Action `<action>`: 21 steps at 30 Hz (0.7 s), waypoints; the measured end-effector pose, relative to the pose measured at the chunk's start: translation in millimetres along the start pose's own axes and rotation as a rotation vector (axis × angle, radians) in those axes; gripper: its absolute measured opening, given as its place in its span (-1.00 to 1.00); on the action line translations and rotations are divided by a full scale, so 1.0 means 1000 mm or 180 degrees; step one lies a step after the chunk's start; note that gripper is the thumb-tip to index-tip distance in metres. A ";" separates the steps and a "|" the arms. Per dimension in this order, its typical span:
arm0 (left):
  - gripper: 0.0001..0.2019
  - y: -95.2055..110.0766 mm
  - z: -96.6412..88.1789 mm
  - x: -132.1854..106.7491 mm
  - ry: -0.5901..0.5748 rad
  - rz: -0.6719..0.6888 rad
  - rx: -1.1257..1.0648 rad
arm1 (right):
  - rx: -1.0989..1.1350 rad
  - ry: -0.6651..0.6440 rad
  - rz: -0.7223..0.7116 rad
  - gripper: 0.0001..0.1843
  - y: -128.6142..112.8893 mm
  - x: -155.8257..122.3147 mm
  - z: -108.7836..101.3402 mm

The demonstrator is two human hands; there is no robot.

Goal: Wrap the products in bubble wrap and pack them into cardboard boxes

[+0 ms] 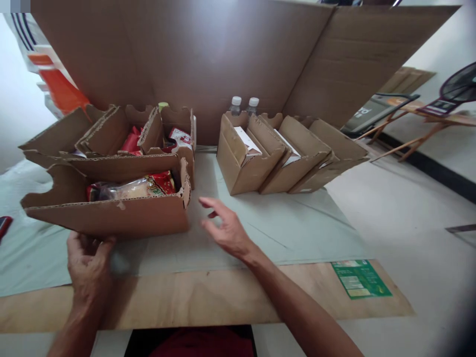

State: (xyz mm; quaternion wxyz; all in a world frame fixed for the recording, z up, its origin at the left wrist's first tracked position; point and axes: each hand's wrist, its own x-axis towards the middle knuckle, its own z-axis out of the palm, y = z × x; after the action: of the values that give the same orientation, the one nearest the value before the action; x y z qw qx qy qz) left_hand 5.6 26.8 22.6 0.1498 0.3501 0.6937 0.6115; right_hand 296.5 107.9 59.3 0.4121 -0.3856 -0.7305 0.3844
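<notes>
My left hand (pixel 88 265) grips the lower front edge of an open cardboard box (pixel 111 215) that holds a clear-wrapped packet with a red label (pixel 134 187). The box sits tilted, its front a little off the table. My right hand (pixel 226 228) hovers open just to the right of that box, fingers spread and pointing left, holding nothing.
Behind stand more open cardboard boxes (pixel 111 136) with red packets. To the right, three slanted boxes (pixel 290 156) hold white cartons, with two bottles (pixel 243 105) behind them. A big cardboard sheet (pixel 223 49) backs the table. A green label (pixel 360 279) lies on the cardboard strip near me.
</notes>
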 end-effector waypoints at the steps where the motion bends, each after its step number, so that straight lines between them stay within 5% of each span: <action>1: -0.37 -0.003 -0.002 -0.004 -0.0040 -0.0060 -0.0082 | -0.0194 0.0289 -0.0050 -0.51 -0.004 0.001 -0.016; 5: -0.08 -0.017 -0.013 -0.026 0.0086 -0.0358 -0.0054 | -0.1125 0.1279 -0.0176 -0.47 -0.020 0.018 -0.091; 9: -0.04 -0.018 -0.019 -0.055 0.0156 -0.0393 0.0118 | -0.2649 0.1113 0.0351 -0.32 -0.027 0.047 -0.134; 15: -0.19 -0.007 -0.022 -0.099 -0.0226 -0.0036 0.0643 | -0.3604 0.0615 0.0913 -0.59 -0.026 0.067 -0.131; 21: -0.60 -0.005 -0.010 -0.133 -0.1009 0.1167 0.0707 | -0.3539 0.0641 0.0481 -0.66 -0.044 0.016 -0.102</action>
State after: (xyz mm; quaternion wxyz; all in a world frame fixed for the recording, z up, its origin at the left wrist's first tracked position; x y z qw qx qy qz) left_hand 92.2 -69.2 -9.1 0.1039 0.5755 0.6494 0.4861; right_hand 371.4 128.9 139.7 0.1862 -0.6305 -0.7505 -0.0681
